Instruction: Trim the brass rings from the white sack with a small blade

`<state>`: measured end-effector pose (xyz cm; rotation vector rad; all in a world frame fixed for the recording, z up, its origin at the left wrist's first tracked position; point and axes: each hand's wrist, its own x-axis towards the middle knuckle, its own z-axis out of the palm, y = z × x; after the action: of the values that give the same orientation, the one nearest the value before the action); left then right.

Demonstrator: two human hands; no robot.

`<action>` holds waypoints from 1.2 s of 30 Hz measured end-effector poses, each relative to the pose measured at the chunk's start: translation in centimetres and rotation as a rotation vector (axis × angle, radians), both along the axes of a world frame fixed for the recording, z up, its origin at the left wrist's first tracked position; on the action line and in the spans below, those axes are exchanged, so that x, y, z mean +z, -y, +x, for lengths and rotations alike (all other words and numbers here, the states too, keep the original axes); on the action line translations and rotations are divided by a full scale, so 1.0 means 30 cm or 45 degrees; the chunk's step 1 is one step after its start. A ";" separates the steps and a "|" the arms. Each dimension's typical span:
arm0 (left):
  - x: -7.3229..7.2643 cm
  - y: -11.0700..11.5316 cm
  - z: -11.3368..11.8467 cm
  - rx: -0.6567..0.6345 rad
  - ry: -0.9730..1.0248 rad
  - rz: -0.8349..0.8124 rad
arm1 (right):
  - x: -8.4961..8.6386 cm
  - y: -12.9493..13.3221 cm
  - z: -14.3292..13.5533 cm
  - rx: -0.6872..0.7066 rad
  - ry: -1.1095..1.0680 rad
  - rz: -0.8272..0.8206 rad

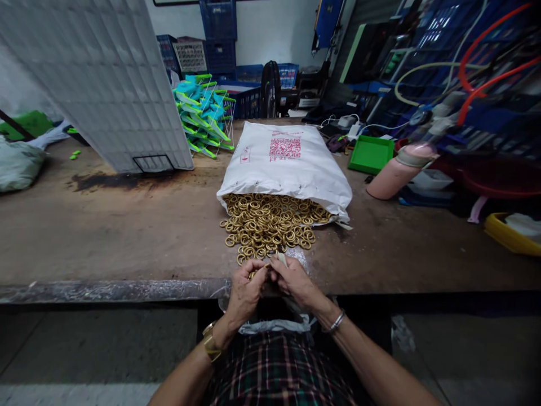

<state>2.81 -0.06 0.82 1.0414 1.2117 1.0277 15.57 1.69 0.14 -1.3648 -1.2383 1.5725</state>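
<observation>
A white sack (pixel 291 163) with red print lies on the brown table, its open mouth facing me. Brass-coloured rings (pixel 268 225) spill out of it in a heap toward the table's front edge. Just in front of the heap, my left hand (pixel 247 287) is closed around several rings, partly visible between its fingers. My right hand (pixel 293 280) is pinched close beside it, with a small pale piece showing at the thumb. The fingertips of both hands nearly meet; what lies between them is too small to make out.
A white ribbed panel (pixel 127 84) stands at the left of the table (pixel 127 237). Behind are green and teal parts (pixel 205 115). To the right are a green tray (pixel 372 154), a pink bottle (pixel 399 172), a yellow container (pixel 513 239) and red hoses (pixel 477 90).
</observation>
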 end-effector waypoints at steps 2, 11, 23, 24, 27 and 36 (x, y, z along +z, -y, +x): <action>0.002 0.000 -0.003 -0.047 0.018 -0.026 | 0.000 -0.006 -0.002 -0.047 -0.016 -0.008; -0.006 0.001 -0.019 -0.142 0.152 -0.165 | 0.045 -0.018 -0.010 -0.011 0.352 0.371; -0.006 0.013 -0.019 -0.048 0.292 -0.199 | -0.004 0.007 0.019 0.092 0.773 0.626; -0.007 0.012 -0.018 -0.029 0.292 -0.196 | -0.009 0.013 0.021 0.153 0.838 0.676; -0.012 0.007 -0.016 0.005 0.290 -0.196 | -0.018 0.028 0.021 0.297 0.992 0.768; -0.004 0.008 -0.015 0.043 0.153 -0.201 | 0.001 0.036 0.004 0.422 1.234 0.761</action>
<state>2.37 -0.31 0.69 0.8279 1.1953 0.9896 15.70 0.62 0.17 -1.5744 -2.3606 0.5334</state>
